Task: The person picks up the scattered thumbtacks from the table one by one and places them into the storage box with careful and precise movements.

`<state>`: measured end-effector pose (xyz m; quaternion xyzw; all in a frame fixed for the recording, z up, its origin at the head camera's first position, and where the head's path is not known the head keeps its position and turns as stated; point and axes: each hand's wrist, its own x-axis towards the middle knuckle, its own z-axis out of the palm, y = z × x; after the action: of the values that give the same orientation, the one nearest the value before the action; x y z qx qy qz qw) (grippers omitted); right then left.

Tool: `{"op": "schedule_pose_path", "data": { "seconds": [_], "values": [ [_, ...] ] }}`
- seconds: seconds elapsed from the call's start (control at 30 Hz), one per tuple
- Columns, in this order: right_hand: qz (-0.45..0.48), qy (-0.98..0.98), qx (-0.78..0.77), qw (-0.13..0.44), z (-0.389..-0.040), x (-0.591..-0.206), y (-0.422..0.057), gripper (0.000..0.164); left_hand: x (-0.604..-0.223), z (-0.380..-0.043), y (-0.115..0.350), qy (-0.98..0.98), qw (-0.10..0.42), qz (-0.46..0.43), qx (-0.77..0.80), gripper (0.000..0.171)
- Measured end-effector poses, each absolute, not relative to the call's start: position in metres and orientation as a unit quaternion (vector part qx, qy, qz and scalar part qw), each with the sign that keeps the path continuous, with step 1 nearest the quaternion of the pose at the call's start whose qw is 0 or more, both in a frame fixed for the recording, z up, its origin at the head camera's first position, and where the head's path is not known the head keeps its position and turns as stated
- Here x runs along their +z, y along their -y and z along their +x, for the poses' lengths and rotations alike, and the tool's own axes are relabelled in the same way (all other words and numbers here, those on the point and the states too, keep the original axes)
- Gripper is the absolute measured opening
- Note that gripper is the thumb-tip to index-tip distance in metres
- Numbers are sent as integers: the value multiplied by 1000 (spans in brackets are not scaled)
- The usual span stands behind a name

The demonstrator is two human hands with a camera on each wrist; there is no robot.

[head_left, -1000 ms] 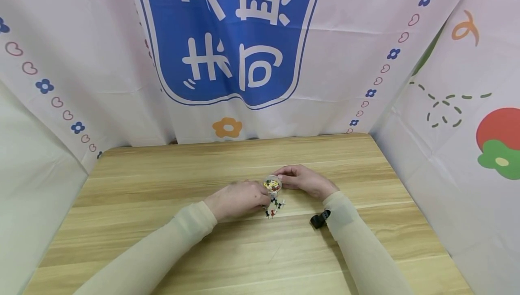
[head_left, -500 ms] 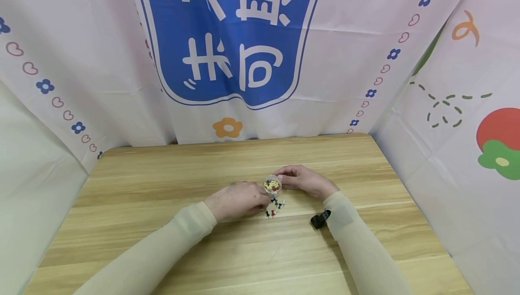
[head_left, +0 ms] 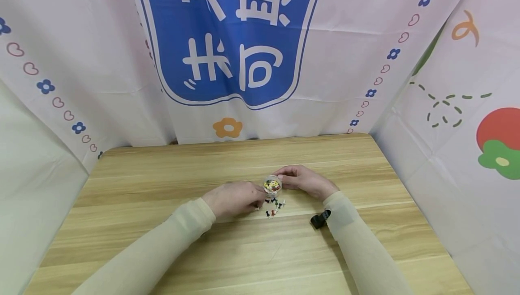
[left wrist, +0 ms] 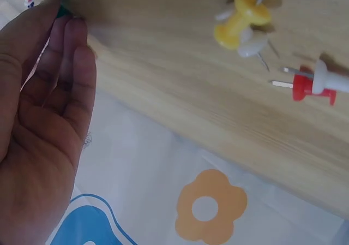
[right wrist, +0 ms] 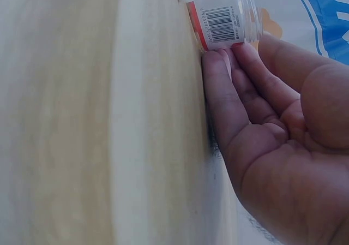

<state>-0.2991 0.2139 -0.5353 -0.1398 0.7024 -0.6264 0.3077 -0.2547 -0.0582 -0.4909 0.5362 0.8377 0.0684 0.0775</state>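
Observation:
A small clear jar of mixed-colour push pins stands upright on the table. My right hand holds it from the right, fingertips and thumb against its side by the barcode label. Just left of the jar, my left hand is low over the table. In the left wrist view its thumb and fingers pinch a small green push pin, mostly hidden. Loose pins lie before the jar, among them a red push pin and a black push pin. A yellow push pin lies near the left hand.
A black object sits by the right wrist. The wood-grain table backs onto a printed white curtain, with another curtain along the right side.
My left hand has drawn slightly left, away from the loose pins, so more of them show near the jar's foot. The right hand and the jar have stayed in place.

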Motion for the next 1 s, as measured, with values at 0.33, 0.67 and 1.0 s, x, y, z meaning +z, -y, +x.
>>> {"op": "schedule_pose_path", "data": {
  "seconds": [0.33,0.67,1.0],
  "values": [
    [-142,-700,-628,309,-298,-535,-213,35,-490,-256,62,-841,84,530,67,17],
    [-147,-703,-624,307,-298,-535,-215,35,-488,-256,63,-848,77,521,58,14],
    [-148,-700,-627,309,-299,-536,-214,35,-491,-259,60,-839,42,541,36,13]
  ]
}}
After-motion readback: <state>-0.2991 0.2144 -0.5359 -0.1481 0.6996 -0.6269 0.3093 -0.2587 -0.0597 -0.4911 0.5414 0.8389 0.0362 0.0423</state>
